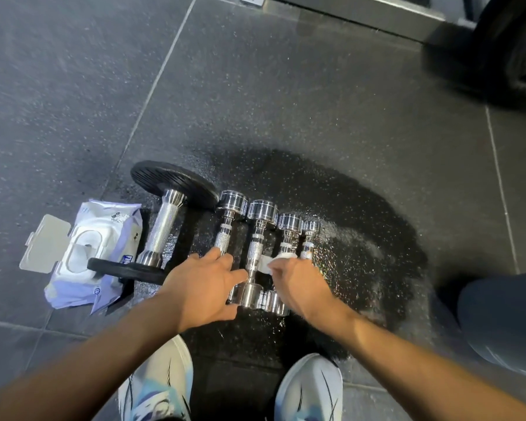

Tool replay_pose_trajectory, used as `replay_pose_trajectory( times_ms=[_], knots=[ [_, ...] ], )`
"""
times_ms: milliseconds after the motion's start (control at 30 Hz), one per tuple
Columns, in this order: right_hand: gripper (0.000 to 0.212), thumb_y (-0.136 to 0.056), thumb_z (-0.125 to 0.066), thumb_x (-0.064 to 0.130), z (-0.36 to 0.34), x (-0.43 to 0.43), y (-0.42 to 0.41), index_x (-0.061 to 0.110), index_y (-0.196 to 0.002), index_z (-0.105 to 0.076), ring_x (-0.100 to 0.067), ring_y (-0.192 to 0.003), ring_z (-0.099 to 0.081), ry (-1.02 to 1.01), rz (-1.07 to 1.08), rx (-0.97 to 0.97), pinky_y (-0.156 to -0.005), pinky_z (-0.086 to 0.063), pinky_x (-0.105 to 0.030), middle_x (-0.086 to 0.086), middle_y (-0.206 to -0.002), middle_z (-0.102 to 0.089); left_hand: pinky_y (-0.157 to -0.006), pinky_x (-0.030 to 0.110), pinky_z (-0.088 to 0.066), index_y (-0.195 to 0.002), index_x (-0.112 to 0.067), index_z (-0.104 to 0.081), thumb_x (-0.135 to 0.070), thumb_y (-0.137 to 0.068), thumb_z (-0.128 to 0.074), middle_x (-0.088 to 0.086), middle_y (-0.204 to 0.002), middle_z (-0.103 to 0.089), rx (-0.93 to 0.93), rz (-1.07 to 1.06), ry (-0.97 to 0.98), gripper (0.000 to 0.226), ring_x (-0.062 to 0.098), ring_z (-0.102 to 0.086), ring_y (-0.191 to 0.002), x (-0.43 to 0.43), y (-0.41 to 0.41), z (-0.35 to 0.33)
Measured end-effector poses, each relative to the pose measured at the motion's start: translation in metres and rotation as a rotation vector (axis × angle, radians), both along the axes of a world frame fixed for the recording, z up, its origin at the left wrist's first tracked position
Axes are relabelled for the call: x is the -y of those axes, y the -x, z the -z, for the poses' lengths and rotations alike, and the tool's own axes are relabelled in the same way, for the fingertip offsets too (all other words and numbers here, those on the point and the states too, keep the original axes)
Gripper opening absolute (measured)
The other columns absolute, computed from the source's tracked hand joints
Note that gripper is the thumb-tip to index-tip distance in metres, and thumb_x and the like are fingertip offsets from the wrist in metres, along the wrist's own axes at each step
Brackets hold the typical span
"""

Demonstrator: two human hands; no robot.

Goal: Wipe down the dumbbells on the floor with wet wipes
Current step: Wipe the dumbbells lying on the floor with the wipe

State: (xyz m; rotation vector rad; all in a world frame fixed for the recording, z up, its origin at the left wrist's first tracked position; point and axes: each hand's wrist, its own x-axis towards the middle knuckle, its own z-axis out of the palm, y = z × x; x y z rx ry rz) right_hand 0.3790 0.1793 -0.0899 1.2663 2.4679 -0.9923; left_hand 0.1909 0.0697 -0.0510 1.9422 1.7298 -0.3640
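Wipes pack (88,253), lid (44,244) open, sheet (85,253) seemingly inside, right hand (298,284) holding wipe (266,264)

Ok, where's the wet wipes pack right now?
Head view, lower left: the wet wipes pack lies lid open, just left of the black-plate dumbbell.

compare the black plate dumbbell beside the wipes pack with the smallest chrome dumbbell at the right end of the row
The black plate dumbbell ends in flat black discs; the smallest chrome dumbbell has shiny chrome heads. The black plate dumbbell is the longest, with the thickest handle; the smallest chrome dumbbell is the shortest. Both lie on the floor with silver handles.
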Motion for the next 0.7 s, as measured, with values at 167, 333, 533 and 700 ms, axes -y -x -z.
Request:
replay_pose_trajectory(
  times_ms=[167, 333, 533, 700],
  knots=[
    [0.033, -0.104, -0.047, 0.016, 0.002, -0.019, 0.007, 0.014, -0.129, -0.067, -0.016, -0.089, -0.049, 0.017, 0.157, -0.065, -0.067, -0.032, -0.011, -0.010, -0.118, -0.071, -0.100, 0.042, -0.043, -0.147, -0.035, -0.035, -0.064, -0.094, -0.046, -0.001, -0.141, -0.045, -0.002, 0.001, 0.005, 0.062, 0.020, -0.037, -0.128, 0.001, 0.000, 0.002],
    [0.032, -0.103, -0.046, 0.014, 0.003, -0.024, 0.013, 0.010, -0.126, -0.068, -0.016, -0.089, -0.049, -0.016, 0.214, -0.117, -0.072, -0.035, -0.012, -0.013, -0.115, -0.071, -0.101, 0.042, -0.044, -0.147, -0.035, -0.034, -0.064, -0.094, -0.045, -0.002, -0.140, -0.046, 0.000, 0.004, 0.000, 0.062, 0.019, -0.037, -0.127, 0.000, 0.000, 0.002],
    [0.032, -0.104, -0.046, 0.018, 0.008, -0.007, 0.000, 0.013, -0.129, -0.066, -0.008, -0.082, -0.048, 0.047, 0.120, -0.028, -0.083, -0.048, -0.026, -0.003, -0.114, -0.068, -0.099, 0.041, -0.043, -0.145, -0.036, -0.036, -0.064, -0.093, -0.044, -0.003, -0.137, -0.046, -0.002, 0.004, -0.006, 0.060, 0.018, -0.037, -0.126, 0.001, 0.000, 0.004],
    [0.034, -0.103, -0.046, 0.015, 0.003, -0.029, 0.013, 0.015, -0.130, -0.066, 0.007, -0.069, -0.035, -0.048, 0.153, -0.087, -0.064, -0.038, -0.018, 0.002, -0.107, -0.064, -0.100, 0.041, -0.043, -0.146, -0.037, -0.034, -0.065, -0.093, -0.044, -0.004, -0.137, -0.046, 0.004, -0.006, -0.003, 0.060, 0.018, -0.037, -0.126, 0.002, 0.000, 0.004]
  ],
)
